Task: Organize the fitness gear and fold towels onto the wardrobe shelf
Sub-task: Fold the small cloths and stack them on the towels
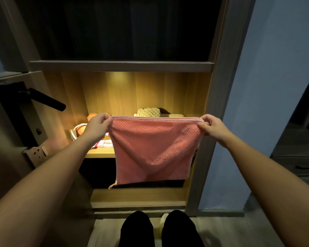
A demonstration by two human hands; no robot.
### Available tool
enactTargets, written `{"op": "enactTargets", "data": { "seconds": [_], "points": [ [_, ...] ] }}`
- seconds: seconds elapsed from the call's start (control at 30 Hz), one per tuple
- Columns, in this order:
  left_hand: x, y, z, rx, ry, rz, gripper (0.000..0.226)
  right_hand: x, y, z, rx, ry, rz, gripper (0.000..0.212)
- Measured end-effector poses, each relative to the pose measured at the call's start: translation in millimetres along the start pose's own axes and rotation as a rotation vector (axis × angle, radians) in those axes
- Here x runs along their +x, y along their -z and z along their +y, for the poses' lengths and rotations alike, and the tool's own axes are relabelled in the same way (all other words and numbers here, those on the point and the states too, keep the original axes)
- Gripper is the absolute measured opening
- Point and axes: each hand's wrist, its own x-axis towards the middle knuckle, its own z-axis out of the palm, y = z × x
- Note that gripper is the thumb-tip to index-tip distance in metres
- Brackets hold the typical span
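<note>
The left hand (96,124) and right hand (212,125) each pinch a top corner of the doubled pink waffle towel (153,150), which hangs between them before the lit wardrobe shelf (99,154).

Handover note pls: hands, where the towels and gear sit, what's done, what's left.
Left hand pinches the top left corner of the pink towel, right hand the top right; it hangs in front of the lit shelf.
On the shelf: cream towel at the back, orange gear at the left, white-and-pink items nearer the front.
Done: the layered top edge suggests the pink towel is folded at least once.
Left: finish folding and set it on the shelf.
</note>
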Motion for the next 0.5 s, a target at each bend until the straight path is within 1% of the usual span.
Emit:
{"op": "enactTargets", "data": {
  "seconds": [0.1,0.17,0.27,0.37,0.5],
  "points": [
    [-23.4,-6.8,-18.0,-0.07,0.043,-0.032,0.021,-23.3,-3.3,17.4,-0.049,-0.029,-0.072,0.011],
    [-50.1,-16.4,-33.0,-0.155,0.071,-0.06,0.022,-50.1,-13.6,35.7,-0.055,-0.029,-0.035,0.013],
    [-101.8,-31.7,-62.0,-0.238,0.144,-0.089,0.02,-99.5,-34.8,72.9,-0.056,-0.035,0.07,0.017],
    [-155.1,-42.1,-91.2,-0.219,0.177,-0.076,0.019,-157.8,-57.0,102.0,-0.004,-0.049,0.099,0.016],
    [-219.7,-49.5,-108.5,-0.181,0.194,-0.051,0.02,-230.3,-78.0,116.8,0.115,-0.11,0.108,0.016]
  ]
}}
